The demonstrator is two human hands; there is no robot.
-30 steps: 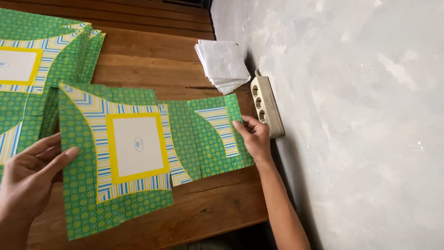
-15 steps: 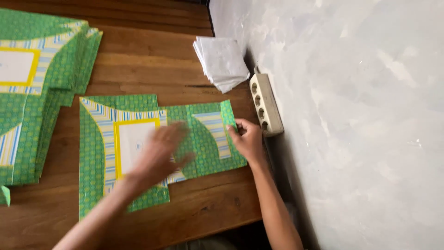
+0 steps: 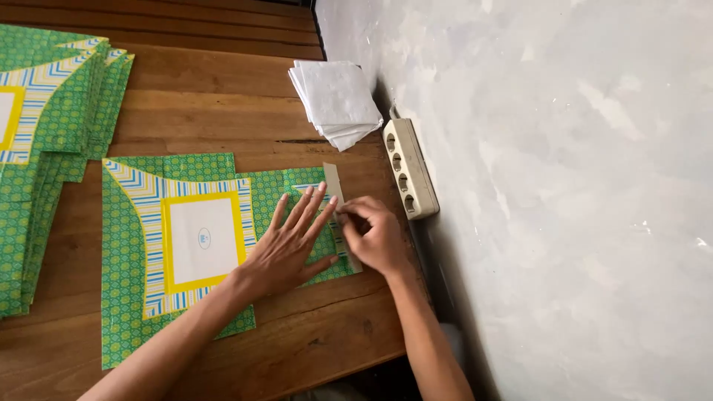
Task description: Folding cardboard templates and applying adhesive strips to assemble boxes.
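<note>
head view, left hand [image 3: 293,245] flat, fingers spread on green patterned sheet [image 3: 178,252], right hand [image 3: 375,238] pinching its folded edge flap [image 3: 338,204]

soft even daylight, pretty bright overall. grey wall [image 3: 564,186] a bit washed out, no hard glare. faint shadows under hands and beside power strip [image 3: 410,169]. focus sharp, slight wide-angle stretch at edges.
</note>
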